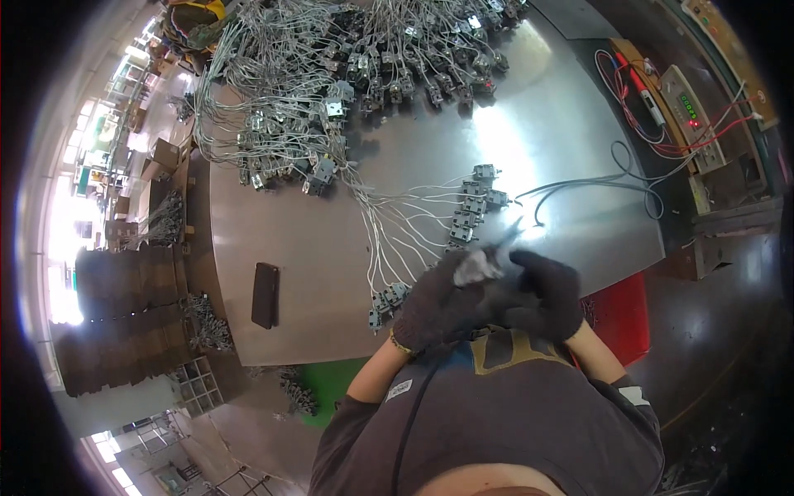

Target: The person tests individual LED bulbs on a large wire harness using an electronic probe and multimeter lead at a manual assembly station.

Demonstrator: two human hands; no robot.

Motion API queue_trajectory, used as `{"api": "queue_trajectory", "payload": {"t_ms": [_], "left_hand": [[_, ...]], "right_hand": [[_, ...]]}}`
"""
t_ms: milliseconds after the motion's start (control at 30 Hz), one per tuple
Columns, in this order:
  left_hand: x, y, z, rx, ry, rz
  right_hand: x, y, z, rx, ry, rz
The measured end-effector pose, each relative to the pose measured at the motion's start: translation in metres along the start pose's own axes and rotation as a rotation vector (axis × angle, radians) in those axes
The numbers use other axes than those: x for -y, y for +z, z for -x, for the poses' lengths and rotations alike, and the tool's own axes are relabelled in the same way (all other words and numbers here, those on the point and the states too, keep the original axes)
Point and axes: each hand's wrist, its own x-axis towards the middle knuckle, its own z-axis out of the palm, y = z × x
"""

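Holds a pale crumpled piece (477,269), too blurred for naming, in the closed grip of a dark-gloved left hand (432,306), close in front of the torso and over the near edge of the metal surface (306,227). Has a dark-gloved right hand (547,293) just beside it, with curled, blurred fingers; cannot tell that grip as open or closed. Shows a row of grey metal blocks (470,211) just beyond the hands, with white wires (397,208) running to a large heap of wired blocks (389,59) at the far side. Includes a smaller cluster of grey blocks (387,303) just left of the left hand and, farther left, a dark flat case (265,295). Shows, at far right, a meter (691,112) with a lit green display near a red pen-like tool (635,78). Includes a red bin (624,322) beyond the right wrist.
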Motion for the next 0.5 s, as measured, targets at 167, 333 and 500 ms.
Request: {"api": "queue_trajectory", "payload": {"t_ms": [167,333,500], "left_hand": [[-0.023,-0.017,0.000,0.430,0.094,-0.286],[-0.043,-0.034,-0.003,0.304,0.103,-0.372],[-0.028,-0.050,-0.016,0.336,0.180,-0.474]], "right_hand": [[-0.007,0.032,-0.016,0.106,-0.068,-0.349],[-0.005,0.027,-0.033,0.247,0.086,-0.598],[-0.028,0.049,-0.042,-0.023,-0.005,-0.650]]}}
